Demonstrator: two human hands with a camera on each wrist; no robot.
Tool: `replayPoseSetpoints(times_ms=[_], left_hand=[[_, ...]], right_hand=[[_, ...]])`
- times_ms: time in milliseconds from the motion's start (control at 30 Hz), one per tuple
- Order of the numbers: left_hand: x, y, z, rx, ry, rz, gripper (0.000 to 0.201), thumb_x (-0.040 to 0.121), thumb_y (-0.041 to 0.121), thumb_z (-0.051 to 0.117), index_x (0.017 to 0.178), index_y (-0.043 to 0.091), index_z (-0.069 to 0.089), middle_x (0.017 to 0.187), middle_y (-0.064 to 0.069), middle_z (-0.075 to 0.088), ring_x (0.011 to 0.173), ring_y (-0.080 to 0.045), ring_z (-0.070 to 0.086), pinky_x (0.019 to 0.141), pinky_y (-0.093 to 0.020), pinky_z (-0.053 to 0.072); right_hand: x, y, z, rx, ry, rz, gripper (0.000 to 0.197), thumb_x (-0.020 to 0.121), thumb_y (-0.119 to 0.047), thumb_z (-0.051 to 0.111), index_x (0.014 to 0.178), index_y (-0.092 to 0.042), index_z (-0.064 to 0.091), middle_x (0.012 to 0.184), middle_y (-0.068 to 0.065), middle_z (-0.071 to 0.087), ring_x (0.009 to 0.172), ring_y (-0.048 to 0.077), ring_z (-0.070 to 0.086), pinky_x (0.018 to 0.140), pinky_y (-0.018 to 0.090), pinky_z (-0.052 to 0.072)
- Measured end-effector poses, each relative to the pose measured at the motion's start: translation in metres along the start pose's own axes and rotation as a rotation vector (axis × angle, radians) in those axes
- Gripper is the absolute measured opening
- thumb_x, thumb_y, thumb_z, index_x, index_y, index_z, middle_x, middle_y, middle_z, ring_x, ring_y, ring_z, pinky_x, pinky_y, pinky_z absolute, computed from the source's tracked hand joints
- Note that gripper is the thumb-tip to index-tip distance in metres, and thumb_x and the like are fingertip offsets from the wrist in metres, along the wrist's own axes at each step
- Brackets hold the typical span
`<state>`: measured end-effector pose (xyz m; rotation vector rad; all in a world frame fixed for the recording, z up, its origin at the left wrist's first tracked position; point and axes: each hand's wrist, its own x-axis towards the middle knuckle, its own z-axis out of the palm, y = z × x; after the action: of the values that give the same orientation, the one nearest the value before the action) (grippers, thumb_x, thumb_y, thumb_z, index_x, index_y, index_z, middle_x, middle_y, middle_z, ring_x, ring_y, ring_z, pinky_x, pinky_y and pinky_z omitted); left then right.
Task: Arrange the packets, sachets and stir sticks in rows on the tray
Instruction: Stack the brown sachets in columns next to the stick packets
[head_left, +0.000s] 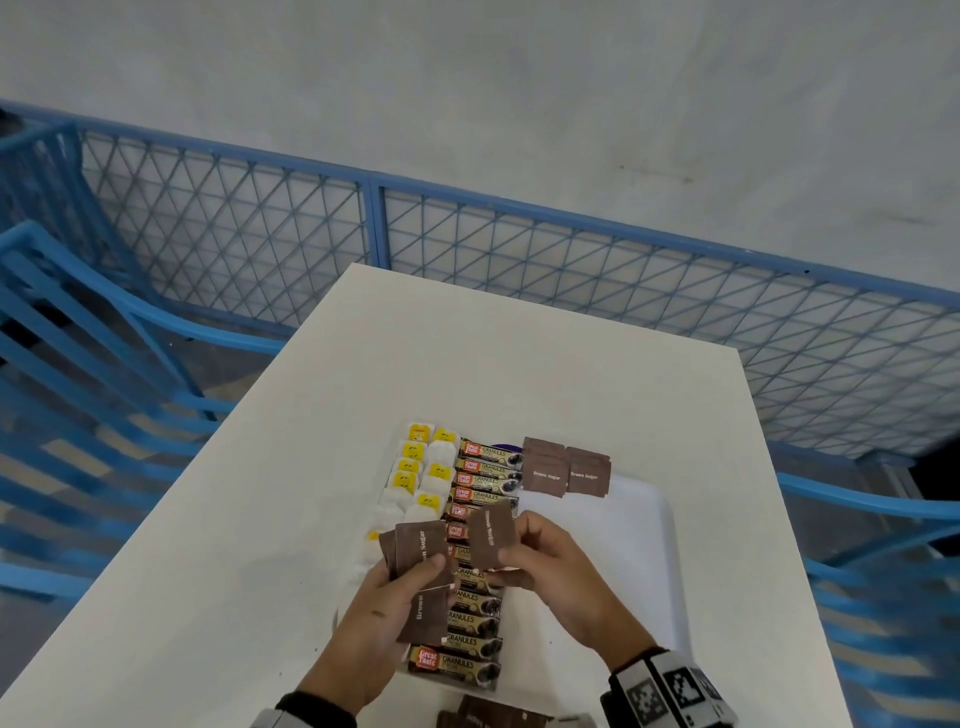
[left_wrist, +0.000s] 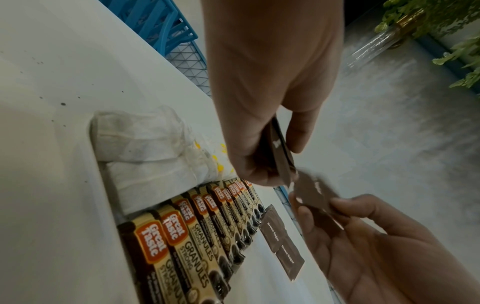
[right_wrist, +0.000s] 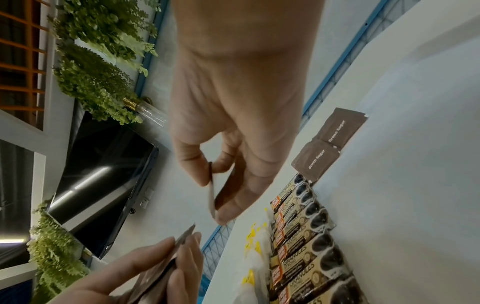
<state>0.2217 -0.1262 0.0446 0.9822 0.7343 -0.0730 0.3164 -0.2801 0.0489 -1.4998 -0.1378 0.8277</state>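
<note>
Sachet (head_left: 491, 535) pinched upright in right hand (head_left: 558, 574) fingers – left hand (head_left: 384, 618) grips a stack (head_left: 420, 564), above tray (head_left: 644, 525) on white counter (head_left: 260, 519).

I note matt brown paper sugar sachets (head_left: 544, 473), glossy foil coffee packets (head_left: 485, 478), smooth matt white tabletop (head_left: 467, 353).

White tray (head_left: 644, 525) holds a left row of tea bags (head_left: 415, 475), a middle row of coffee sachets (head_left: 485, 480), and brown sugar packets (head_left: 566, 470) at far right.
</note>
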Motion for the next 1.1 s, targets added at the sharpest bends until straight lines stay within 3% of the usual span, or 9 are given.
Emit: replayPoseSetpoints(times_ms=[133,300,400,467,567,700,833,967,1100], left_hand=[[0.001,0.0,0.0,0.041,-0.003,0.003,0.027,0.085,0.008,0.062,0.112,0.007,0.061,0.085,-0.015,0.072,0.07,-0.024,0.066,0.061,-0.031,0.048],[-0.003,0.007,0.004,0.145,-0.102,-0.019,0.023,0.085,0.009,0.062,0.108,0.007,0.064,0.082,-0.012,0.073,0.07,-0.018,0.067,0.059,-0.029,0.05],[-0.004,0.006,0.008,0.232,-0.144,-0.019,0.022,0.087,0.013,0.061,0.108,0.009,0.065,0.082,-0.008,0.073,0.07,-0.015,0.068,0.057,-0.029,0.052],[-0.005,0.006,0.008,0.221,-0.132,-0.015,0.02,0.087,0.011,0.061,0.106,0.006,0.066,0.08,-0.009,0.073,0.068,-0.015,0.069,0.054,-0.027,0.052],[-0.005,0.008,0.009,0.196,-0.109,0.0,0.018,0.086,0.008,0.06,0.103,0.004,0.066,0.077,-0.01,0.072,0.065,-0.014,0.069,0.05,-0.025,0.051],[-0.003,0.007,0.004,0.135,-0.083,0.006,0.022,0.088,0.011,0.058,0.108,0.006,0.065,0.081,-0.011,0.073,0.072,-0.019,0.064,0.059,-0.028,0.049],[-0.001,0.009,0.001,0.011,-0.052,0.002,0.022,0.09,0.01,0.054,0.111,0.007,0.062,0.086,-0.012,0.071,0.075,-0.023,0.063,0.061,-0.033,0.048],[0.0,0.011,-0.001,-0.064,-0.072,0.003,0.024,0.092,0.009,0.047,0.112,0.006,0.06,0.084,-0.013,0.07,0.076,-0.025,0.062,0.064,-0.035,0.049],[-0.001,0.012,-0.003,-0.114,-0.106,-0.015,0.03,0.093,0.008,0.039,0.115,0.003,0.058,0.092,-0.017,0.067,0.08,-0.027,0.062,0.069,-0.038,0.048]], right_hand=[[-0.004,-0.007,-0.007,-0.109,0.004,-0.029,0.025,0.084,0.012,0.045,0.072,-0.009,0.038,0.079,0.013,0.056,0.074,0.023,0.063,0.072,0.035,0.054],[-0.004,-0.006,-0.009,-0.191,0.012,-0.056,0.019,0.088,0.007,0.048,0.08,-0.009,0.042,0.076,0.008,0.06,0.066,0.017,0.063,0.069,0.043,0.054],[-0.005,-0.002,-0.007,-0.1,0.014,-0.069,0.011,0.089,0.0,0.055,0.094,-0.008,0.048,0.086,0.008,0.065,0.072,0.018,0.066,0.063,0.035,0.057],[-0.005,0.001,-0.007,-0.056,0.01,-0.067,0.023,0.084,0.001,0.063,0.104,-0.004,0.054,0.09,0.01,0.066,0.078,0.017,0.067,0.066,0.029,0.056],[-0.005,0.008,-0.007,-0.056,0.026,-0.055,0.016,0.079,0.004,0.067,0.094,-0.002,0.062,0.085,0.009,0.066,0.073,0.011,0.065,0.067,0.021,0.052],[0.001,0.016,-0.019,-0.063,0.158,-0.04,0.01,0.083,0.003,0.062,0.09,-0.003,0.066,0.08,0.006,0.068,0.069,0.01,0.064,0.063,0.018,0.052],[0.014,0.023,-0.051,-0.034,0.406,-0.018,0.01,0.084,0.003,0.062,0.085,-0.007,0.062,0.072,0.004,0.065,0.063,0.015,0.057,0.054,0.018,0.047],[0.032,0.029,-0.087,-0.088,0.638,0.023,0.01,0.084,-0.001,0.063,0.08,-0.01,0.06,0.069,0.004,0.061,0.06,0.015,0.05,0.056,0.023,0.039],[0.049,0.03,-0.113,-0.171,0.732,0.052,0.007,0.083,-0.005,0.066,0.089,-0.004,0.062,0.071,0.002,0.059,0.06,0.012,0.05,0.056,0.021,0.038]])
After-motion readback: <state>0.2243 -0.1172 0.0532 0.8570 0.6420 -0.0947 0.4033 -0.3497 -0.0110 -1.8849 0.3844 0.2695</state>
